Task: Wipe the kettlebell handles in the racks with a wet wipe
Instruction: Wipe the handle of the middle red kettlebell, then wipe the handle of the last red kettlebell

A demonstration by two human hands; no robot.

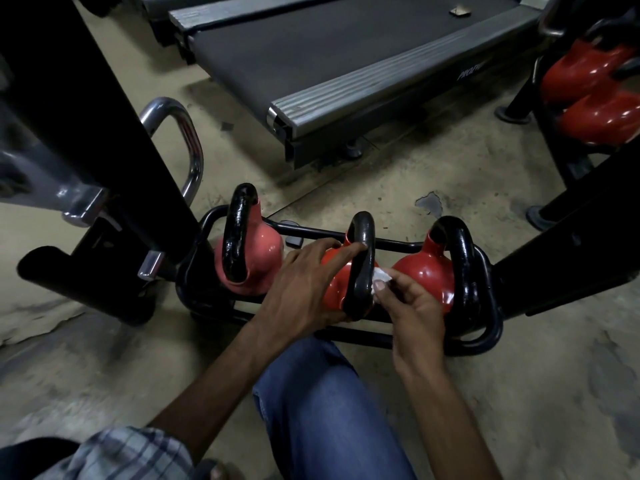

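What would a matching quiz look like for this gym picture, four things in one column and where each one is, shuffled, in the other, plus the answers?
Things:
1 wet wipe
2 left hand
3 treadmill
4 pink kettlebell

Places:
A at the left end of the floor rack
B on the floor beyond the rack
C pinched by the right hand against the middle handle
D resting on the middle kettlebell, forefinger on its handle

Pairs: 1-C, 2-D, 3-B, 4-A
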